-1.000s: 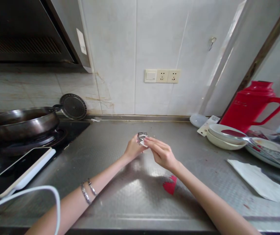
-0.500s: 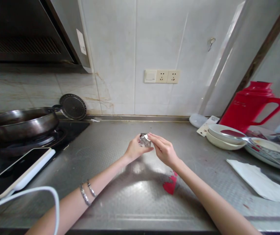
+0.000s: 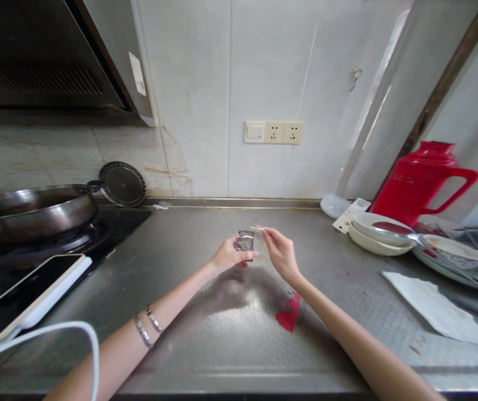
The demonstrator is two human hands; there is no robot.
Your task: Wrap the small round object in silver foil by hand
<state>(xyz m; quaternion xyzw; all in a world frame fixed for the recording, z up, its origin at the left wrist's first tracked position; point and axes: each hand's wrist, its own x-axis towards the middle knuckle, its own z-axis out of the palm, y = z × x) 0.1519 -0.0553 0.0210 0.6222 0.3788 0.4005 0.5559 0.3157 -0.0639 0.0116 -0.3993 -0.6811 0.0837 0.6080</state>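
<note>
Left hand [image 3: 227, 257] around foil packet [image 3: 245, 241]

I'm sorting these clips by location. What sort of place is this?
Most likely a home kitchen: a wok sits on a stove under a range hood, and bowls stand on the steel counter by a red jug.

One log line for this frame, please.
left hand: holds foil packet above counter | right hand: pinches thin strip beside packet's top | counter: red scrap below hands
</note>
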